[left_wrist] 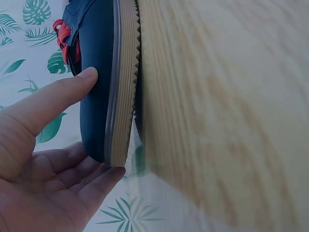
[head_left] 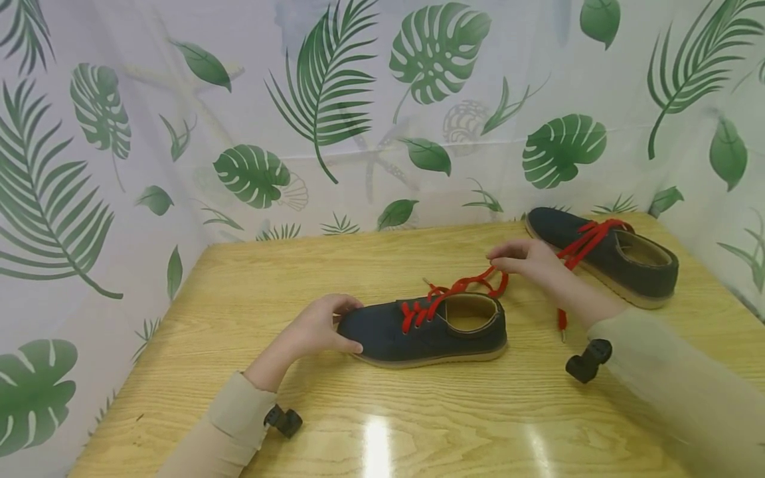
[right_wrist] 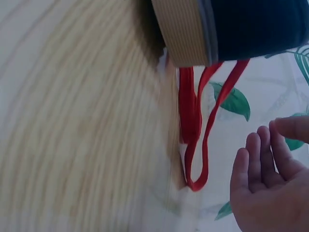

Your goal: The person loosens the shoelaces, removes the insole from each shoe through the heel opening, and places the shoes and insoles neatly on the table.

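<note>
A dark navy shoe (head_left: 382,335) with red laces stands on the table, its toe to the left. My left hand (head_left: 319,325) holds it by the toe; in the left wrist view the thumb (left_wrist: 72,92) presses the upper while the fingers lie around the tip of the toe. Behind the shoe's opening, a loose red lace (head_left: 463,284) trails in loops. Over it hovers my right hand (head_left: 532,259), thumb and index fingertips close together. The right wrist view shows the hand (right_wrist: 270,188) with fairly straight fingers, apart from the hanging lace loop (right_wrist: 205,164).
A second navy shoe (head_left: 639,269) stands at the back right, its red laces (head_left: 582,245) hanging over its near side behind my right wrist. The wooden table (head_left: 335,411) ends at a leaf-printed cloth (head_left: 358,99) at the back and sides.
</note>
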Tool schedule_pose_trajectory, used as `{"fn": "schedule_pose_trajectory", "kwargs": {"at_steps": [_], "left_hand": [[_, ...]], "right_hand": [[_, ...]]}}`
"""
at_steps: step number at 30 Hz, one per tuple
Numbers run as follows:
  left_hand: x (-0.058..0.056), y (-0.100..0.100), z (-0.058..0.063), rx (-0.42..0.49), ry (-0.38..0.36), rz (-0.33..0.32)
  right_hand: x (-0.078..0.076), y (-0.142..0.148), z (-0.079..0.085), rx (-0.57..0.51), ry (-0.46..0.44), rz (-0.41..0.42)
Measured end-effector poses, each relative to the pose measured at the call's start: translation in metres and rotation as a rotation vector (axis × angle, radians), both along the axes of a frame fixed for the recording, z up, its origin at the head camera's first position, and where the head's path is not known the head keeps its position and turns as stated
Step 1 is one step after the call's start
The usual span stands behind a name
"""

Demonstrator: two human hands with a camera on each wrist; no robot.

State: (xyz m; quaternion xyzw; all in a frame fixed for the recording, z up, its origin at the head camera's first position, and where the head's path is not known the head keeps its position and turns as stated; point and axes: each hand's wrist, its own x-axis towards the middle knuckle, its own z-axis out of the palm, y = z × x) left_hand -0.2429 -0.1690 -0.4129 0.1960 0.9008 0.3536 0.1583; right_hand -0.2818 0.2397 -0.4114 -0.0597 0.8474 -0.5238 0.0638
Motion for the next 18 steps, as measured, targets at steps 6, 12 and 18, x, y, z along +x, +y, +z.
{"fn": "schedule_pose_trajectory", "kwargs": {"at_steps": [6, 12, 18], "left_hand": [[-0.001, -0.001, 0.000, 0.000, 0.003, -0.013], [-0.001, -0.001, 0.001, 0.003, -0.002, -0.013], [-0.002, -0.001, 0.000, 0.002, -0.003, -0.010]], "right_hand": [[-0.003, -0.022, -0.003, 0.064, 0.050, 0.092], [-0.005, -0.035, -0.006, 0.100, 0.077, 0.161], [-0.007, -0.042, -0.010, 0.137, 0.109, 0.216]]}}
